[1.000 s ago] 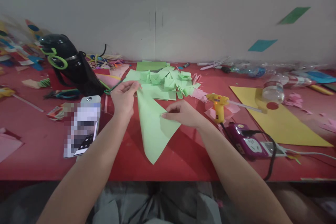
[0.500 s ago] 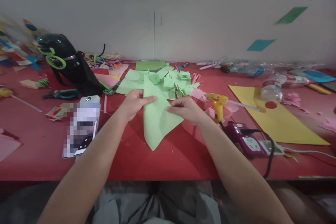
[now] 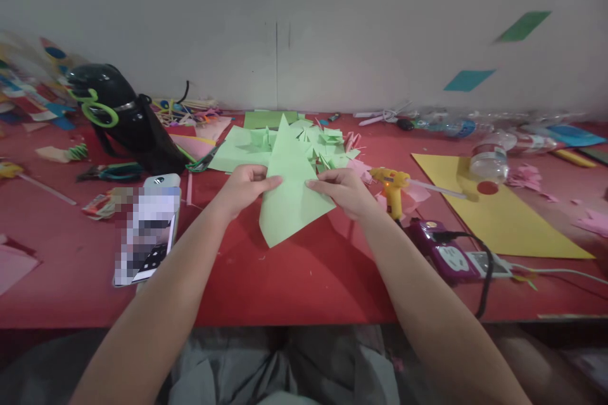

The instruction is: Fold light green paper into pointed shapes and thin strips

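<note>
Between my hands is a light green sheet of paper (image 3: 292, 202), shaped to a point at its far end and wider toward me. My left hand (image 3: 249, 188) pinches its left edge, thumb on top. On the opposite edge, my right hand (image 3: 339, 190) grips the paper between thumb and fingers. The fingers beneath the sheet are partly hidden. Just behind lies a pile of folded and cut light green paper pieces (image 3: 327, 142), which the sheet's tip partly covers.
A yellow glue gun (image 3: 393, 188) stands right of my hands, near a purple power socket (image 3: 444, 253) and a yellow sheet (image 3: 532, 228). To the left are a phone (image 3: 154, 234), pliers (image 3: 111, 172) and a black bottle (image 3: 128, 120). Plastic bottles (image 3: 489, 164) lie at the right.
The sheet's pointed end has swung up and slightly right, while its near corner has lifted away from me. Both hands keep hold of the paper, the right having shifted slightly right.
</note>
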The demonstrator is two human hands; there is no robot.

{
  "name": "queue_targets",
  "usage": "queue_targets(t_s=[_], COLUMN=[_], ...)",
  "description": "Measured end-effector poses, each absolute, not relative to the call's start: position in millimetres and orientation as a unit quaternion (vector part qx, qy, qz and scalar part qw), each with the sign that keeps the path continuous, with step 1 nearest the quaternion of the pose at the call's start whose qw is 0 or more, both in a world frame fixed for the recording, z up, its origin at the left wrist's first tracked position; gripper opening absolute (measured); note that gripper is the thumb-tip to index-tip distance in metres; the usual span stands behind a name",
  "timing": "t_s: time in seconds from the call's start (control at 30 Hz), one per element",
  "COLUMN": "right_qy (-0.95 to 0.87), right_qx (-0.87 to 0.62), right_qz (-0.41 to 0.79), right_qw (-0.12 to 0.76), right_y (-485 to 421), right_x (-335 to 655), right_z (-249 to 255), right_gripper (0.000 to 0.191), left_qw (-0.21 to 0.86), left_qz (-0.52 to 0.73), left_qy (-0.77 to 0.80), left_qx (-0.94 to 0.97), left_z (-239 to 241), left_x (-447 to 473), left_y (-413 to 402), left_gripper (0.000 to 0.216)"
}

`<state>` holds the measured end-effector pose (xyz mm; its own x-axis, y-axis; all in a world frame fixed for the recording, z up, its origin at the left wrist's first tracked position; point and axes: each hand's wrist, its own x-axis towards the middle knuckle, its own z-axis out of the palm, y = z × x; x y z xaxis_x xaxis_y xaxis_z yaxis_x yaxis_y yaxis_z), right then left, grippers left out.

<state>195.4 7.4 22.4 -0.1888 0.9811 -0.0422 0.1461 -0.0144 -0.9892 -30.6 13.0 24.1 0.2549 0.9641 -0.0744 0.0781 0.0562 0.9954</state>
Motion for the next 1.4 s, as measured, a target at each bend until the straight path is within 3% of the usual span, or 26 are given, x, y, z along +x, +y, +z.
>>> queue_targets(t_s=[0.17,0.37,0.57,0.77,0.9,1.03,1.17,1.4], right_qy=[-0.567,-0.57,-0.582,-0.58,-0.578,-0.586,-0.599,-0.595], right_qx=[-0.486,-0.501,-0.521,-0.506,-0.494,-0.499,-0.498,-0.495], right_qz=[0.51,0.471,0.427,0.41,0.421,0.437,0.471,0.489], right_qw=[0.427,0.449,0.455,0.489,0.495,0.465,0.414,0.403], right_y=[9,13,14,13,15,15,11,8], right_x=[196,202,202,201,204,207,204,200], right_z=[23,21,23,26,23,20,23,25], right_gripper=[0.042,0.04,0.04,0.042,0.042,0.043,0.046,0.046], left_qw=[0.417,0.476,0.348,0.361,0.334,0.403,0.458,0.409], left_qz=[0.422,0.409,0.366,0.419,0.369,0.336,0.374,0.379], left_qy=[0.54,0.468,0.542,0.504,0.532,0.493,0.454,0.496], left_qx=[0.597,0.622,0.672,0.664,0.685,0.693,0.666,0.666], left_z=[26,15,15,16,16,18,20,24], left_x=[-30,-33,-36,-37,-40,-40,-37,-38], left_y=[12,20,20,22,21,18,17,15], left_gripper=[0.042,0.031,0.037,0.026,0.024,0.021,0.03,0.037])
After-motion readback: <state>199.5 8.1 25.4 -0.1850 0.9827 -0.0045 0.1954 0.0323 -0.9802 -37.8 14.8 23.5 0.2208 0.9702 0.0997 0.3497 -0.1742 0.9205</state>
